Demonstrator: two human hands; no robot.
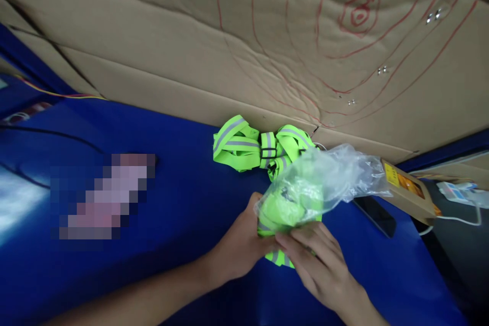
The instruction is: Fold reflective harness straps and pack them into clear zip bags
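Between my hands is a folded bundle of neon-green reflective strap with a grey stripe, its upper part inside a clear plastic bag. My left hand grips the bundle from the left, thumb along its near side. On the right, my right hand is closed at the bag's mouth, its fingers pressed to plastic and strap; which of these it pinches is partly hidden. Just behind lie more neon-green reflective straps, folded on the blue table, with black buckles showing. The bag overlaps some of them.
A cardboard wall with red drawn lines rises behind the table. On the right are a dark phone, a small cardboard box and a white cable. A pixelated object lies left, near a black cable.
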